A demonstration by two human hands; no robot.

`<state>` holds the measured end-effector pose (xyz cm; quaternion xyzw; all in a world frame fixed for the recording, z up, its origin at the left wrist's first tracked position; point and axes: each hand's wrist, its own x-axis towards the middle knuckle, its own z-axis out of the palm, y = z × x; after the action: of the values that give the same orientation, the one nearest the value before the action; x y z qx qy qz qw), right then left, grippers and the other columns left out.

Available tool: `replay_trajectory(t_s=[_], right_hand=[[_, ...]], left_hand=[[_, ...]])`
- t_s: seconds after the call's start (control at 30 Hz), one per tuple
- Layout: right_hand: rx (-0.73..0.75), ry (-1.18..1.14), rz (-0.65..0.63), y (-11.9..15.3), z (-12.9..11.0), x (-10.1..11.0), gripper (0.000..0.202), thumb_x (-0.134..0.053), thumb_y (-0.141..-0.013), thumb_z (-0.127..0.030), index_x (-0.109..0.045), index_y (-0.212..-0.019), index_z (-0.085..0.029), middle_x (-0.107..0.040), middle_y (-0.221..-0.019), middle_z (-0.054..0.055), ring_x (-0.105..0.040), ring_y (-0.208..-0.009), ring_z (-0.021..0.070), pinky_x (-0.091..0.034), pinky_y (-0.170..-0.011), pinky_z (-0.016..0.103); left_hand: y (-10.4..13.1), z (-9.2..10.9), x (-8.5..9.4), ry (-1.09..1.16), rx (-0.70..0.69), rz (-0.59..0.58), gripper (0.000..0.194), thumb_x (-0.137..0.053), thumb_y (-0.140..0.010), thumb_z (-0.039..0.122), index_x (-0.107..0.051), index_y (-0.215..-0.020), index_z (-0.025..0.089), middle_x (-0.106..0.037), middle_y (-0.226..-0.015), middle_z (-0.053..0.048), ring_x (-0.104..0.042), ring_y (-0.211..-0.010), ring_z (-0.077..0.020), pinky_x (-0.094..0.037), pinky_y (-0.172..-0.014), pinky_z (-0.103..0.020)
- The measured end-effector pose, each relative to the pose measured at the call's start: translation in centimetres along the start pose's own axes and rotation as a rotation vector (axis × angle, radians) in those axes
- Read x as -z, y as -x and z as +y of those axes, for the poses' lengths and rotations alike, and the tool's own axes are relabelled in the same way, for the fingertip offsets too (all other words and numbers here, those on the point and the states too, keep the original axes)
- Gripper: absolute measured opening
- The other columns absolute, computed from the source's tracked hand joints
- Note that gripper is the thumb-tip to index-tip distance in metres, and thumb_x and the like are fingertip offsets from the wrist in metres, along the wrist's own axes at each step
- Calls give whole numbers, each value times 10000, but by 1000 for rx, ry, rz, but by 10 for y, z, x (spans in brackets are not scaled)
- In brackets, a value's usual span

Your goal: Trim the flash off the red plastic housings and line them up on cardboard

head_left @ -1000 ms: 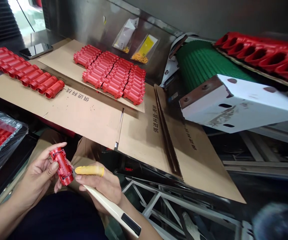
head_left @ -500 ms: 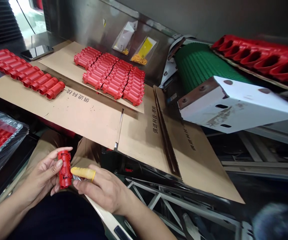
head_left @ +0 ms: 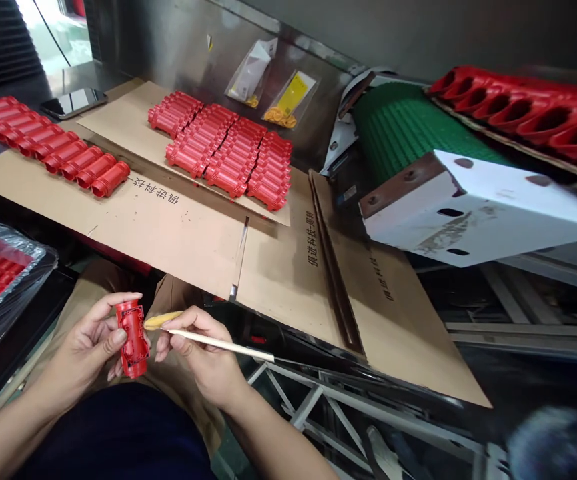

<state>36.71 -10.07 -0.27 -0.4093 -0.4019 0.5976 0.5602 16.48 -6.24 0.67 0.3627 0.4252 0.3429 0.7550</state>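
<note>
My left hand (head_left: 91, 340) grips a red plastic tube (head_left: 132, 350), held nearly upright above my lap. Dark-edged cut-outs run along the tube's side, and my thumb presses on its face. Close to the tube's right side, my right hand (head_left: 205, 353) is closed round a slim cream-handled tool (head_left: 223, 343). A yellow finger cot (head_left: 163, 321) covers my right index finger, which points at the tube. Its tip is near the tube; I cannot tell whether it touches. The handle points away to the right, and the tool's working end is hidden.
Red tubes stand in a row (head_left: 51, 139) and in a block (head_left: 218, 150) on cardboard (head_left: 168, 233). A lined crate (head_left: 43, 257) of red parts is at left. A phone (head_left: 75, 102), bagged finger cots (head_left: 288, 100) and a green belt conveyor (head_left: 408, 133) lie beyond.
My right hand has turned the tool, so its handle, which ran down towards me, now lies nearly level to the right. The tube has rotated slightly in my left hand.
</note>
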Motion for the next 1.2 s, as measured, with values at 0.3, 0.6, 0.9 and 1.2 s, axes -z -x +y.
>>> replay_trajectory(t_s=[0.3,0.6,0.9,1.2], right_hand=[[591,640,64,22,1,-6,256,-681,-1019,-163,-742,-1258,-230,-822,-1089,105,-776,-1029,238,-668,-898,381],[709,686,82,18,3,-14,292,-645,-1018,-107,-707,-1290,-193,-804,-1113,135,-776,-965,244,-676,-813,392],[617,644,98,20,11,-11,140,-624,-1077,-247,-698,-1187,-203,-816,-1094,116,-796,-1002,235,-687,-873,375],[849,951,22,12,4,18,405,-640,-1025,-115,-645,-1411,-234,-819,-1044,95,-784,-913,247,-707,-773,391]], left_hand=[[-1,1,-1,63,-120,13,505,-827,-917,374,-580,-1341,257,-789,-956,-69,-698,-616,-179,-584,-508,-270],[2,2,-5,61,-127,33,542,-836,-911,377,-515,-1333,266,-787,-1007,-67,-732,-701,-209,-624,-555,-312],[2,-3,-5,66,-151,71,564,-861,-883,399,-525,-1311,252,-782,-945,-43,-704,-567,-178,-603,-510,-297],[1,3,-8,144,-42,45,570,-854,-881,455,-552,-1310,230,-757,-805,-28,-655,-526,-151,-536,-448,-220]])
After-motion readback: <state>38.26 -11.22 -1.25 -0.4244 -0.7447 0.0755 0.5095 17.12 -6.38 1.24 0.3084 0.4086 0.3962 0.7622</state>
